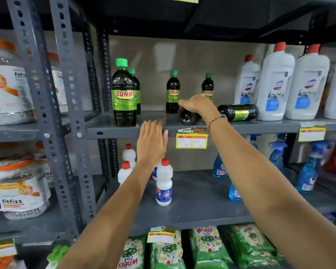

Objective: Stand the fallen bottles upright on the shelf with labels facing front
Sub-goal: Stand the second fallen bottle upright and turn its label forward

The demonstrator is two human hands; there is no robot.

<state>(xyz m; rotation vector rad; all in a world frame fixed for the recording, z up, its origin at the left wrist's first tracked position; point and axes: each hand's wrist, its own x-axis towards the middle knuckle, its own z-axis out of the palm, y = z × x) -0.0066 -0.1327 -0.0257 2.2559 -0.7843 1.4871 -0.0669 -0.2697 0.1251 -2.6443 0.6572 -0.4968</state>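
Observation:
On the grey shelf (128,131) several dark SUNNY bottles with green caps stand upright: a big one (124,94) at the left, another (172,92) in the middle, one (208,86) behind my right hand. Two dark bottles lie on their sides: one (186,115) with its base toward me, one (239,112) lying crosswise to the right. My right hand (197,104) rests over the near fallen bottle, fingers curled on its top. My left hand (151,140) hovers flat and empty in front of the shelf edge.
Large white bottles with red caps (275,84) crowd the shelf's right end. Yellow price tags (191,140) hang on the shelf edge. Below stand small white bottles (164,183) and blue spray bottles (306,171). Grey slotted uprights (66,94) and fitfizz jars (8,84) are at the left.

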